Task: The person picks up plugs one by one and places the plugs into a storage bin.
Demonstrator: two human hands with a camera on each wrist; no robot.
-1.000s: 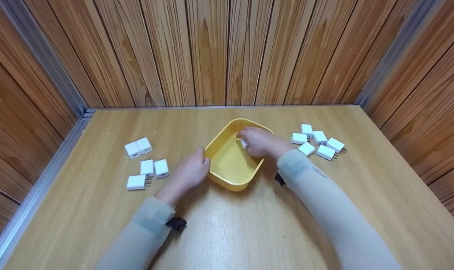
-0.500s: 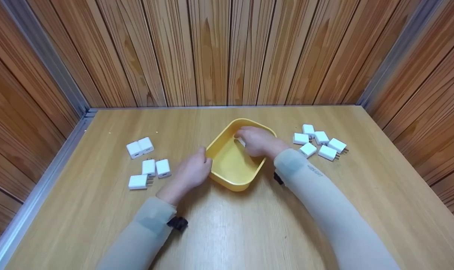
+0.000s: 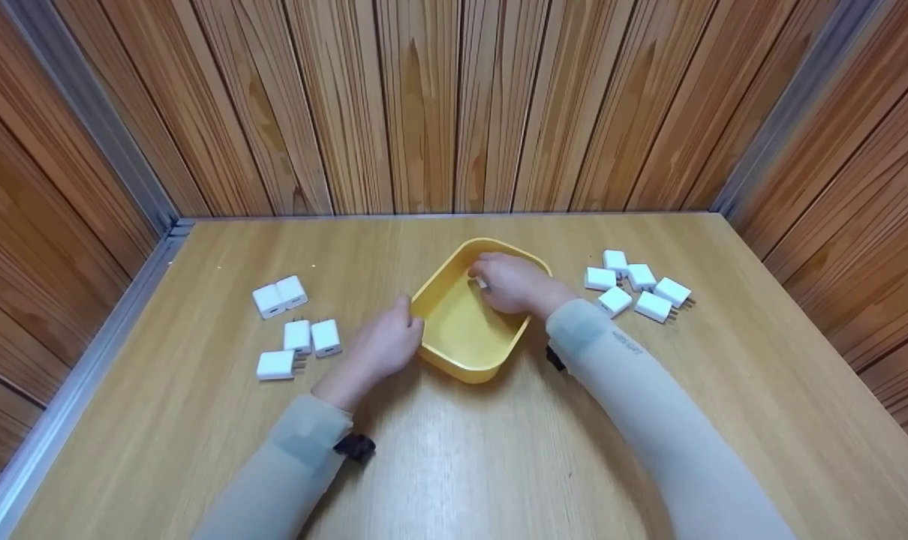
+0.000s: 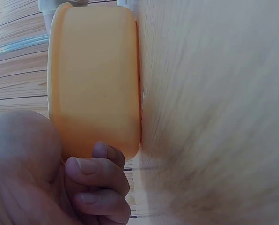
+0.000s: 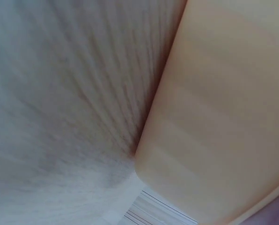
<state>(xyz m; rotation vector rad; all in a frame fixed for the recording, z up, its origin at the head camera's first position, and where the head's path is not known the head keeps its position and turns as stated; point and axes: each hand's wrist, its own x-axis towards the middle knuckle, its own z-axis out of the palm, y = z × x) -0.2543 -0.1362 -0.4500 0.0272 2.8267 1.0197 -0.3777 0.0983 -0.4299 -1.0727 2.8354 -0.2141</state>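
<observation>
A yellow plastic tub (image 3: 458, 326) sits on the wooden table, turned at an angle. My left hand (image 3: 385, 341) grips its left corner, thumb at the rim; in the left wrist view curled fingers (image 4: 99, 173) lie against the outer wall of the tub (image 4: 95, 75). My right hand (image 3: 512, 283) reaches over the right rim into the tub and holds a white plug-in charger (image 3: 482, 283), mostly hidden by the fingers. The right wrist view shows mainly the outside wall of the tub (image 5: 214, 117), with the fingertips out of sight.
Several white chargers (image 3: 275, 364) lie left of the tub. Another loose group of white chargers (image 3: 654, 306) lies to its right, some with prongs showing. Wood-patterned panels (image 3: 424, 105) close off the back and both sides of the table.
Slightly less of the charger shows under my right hand, which has shifted a little left inside the tub. My left hand keeps its grip, and the tub stays in place.
</observation>
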